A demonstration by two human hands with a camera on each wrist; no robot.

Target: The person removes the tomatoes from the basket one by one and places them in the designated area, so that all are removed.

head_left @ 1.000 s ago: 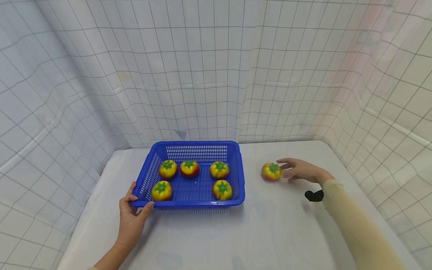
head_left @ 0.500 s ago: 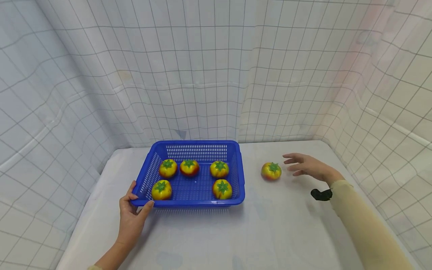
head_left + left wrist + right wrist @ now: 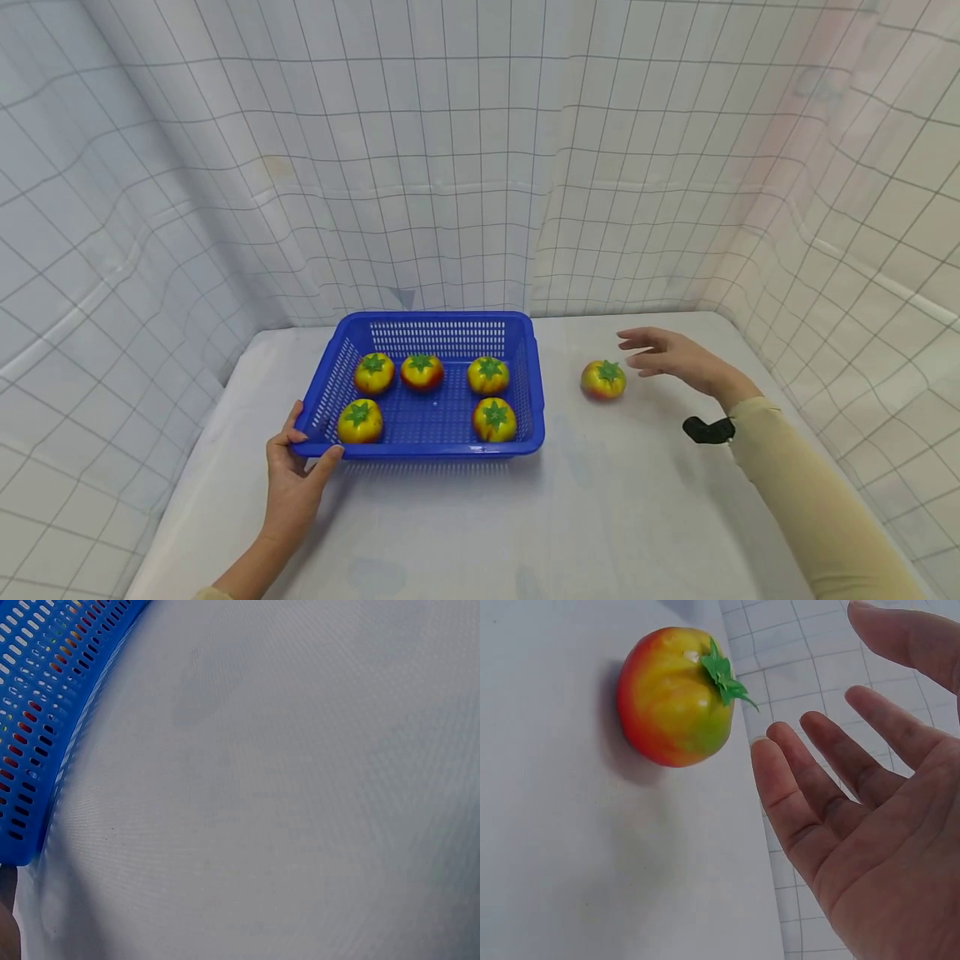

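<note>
Blue basket point(image 3: 420, 451) pinched at its near-left corner by the left hand point(image 3: 294, 492), the lone fruit point(image 3: 600, 382) toward the table's point(image 3: 600, 492) far-right corner probably wants the spread, empty right hand point(image 3: 684, 360) cupped low round its sides.

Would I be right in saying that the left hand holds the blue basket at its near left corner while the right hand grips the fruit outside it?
Not quite: the right hand is not gripping the fruit; its open fingers are apart from it, as the right wrist view shows. The rest stands.
</note>
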